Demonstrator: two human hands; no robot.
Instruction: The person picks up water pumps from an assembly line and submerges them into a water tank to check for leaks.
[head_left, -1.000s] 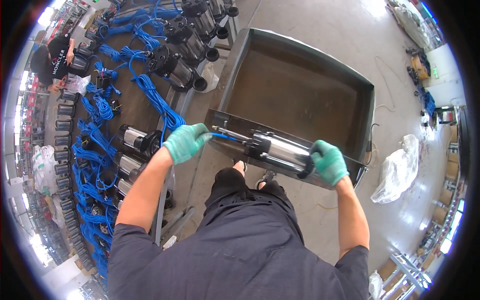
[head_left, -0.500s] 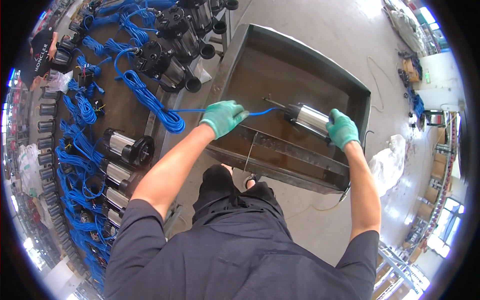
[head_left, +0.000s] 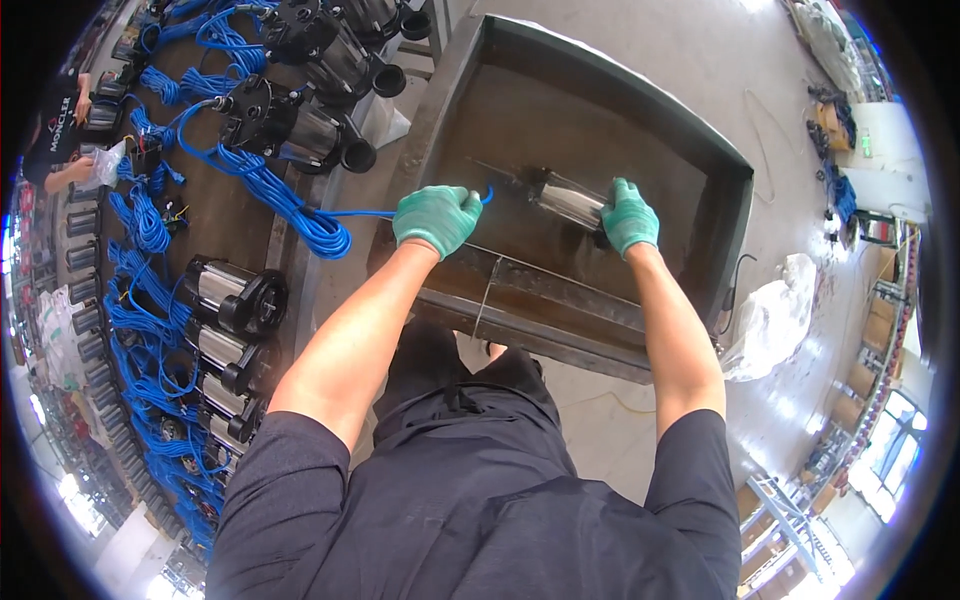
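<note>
My left hand (head_left: 437, 218), in a green glove, is closed round a blue cable (head_left: 362, 212) over the left part of a metal tank. A short cable end sticks out past my fingers; from the other side it runs to a coiled bundle (head_left: 322, 236). My gloved right hand (head_left: 630, 216) grips the right end of a silver cylindrical pump motor (head_left: 572, 200). The motor lies low in brownish water (head_left: 590, 110), apparently partly under it. Its dark left end and the thin rod there look blurred beneath the surface.
The tank's raised rim (head_left: 640, 90) surrounds the water, with a metal crossbar (head_left: 560, 288) along the near side. Black-and-silver pumps (head_left: 290, 130) and blue cables crowd the left bench. Another person (head_left: 62, 140) handles clear plastic there. A plastic bag (head_left: 775, 320) lies right of the tank.
My right hand has moved left and lowered the motor into the water. The cable stretch between my left hand and the motor is now mostly out of sight. The view has shifted slightly.
</note>
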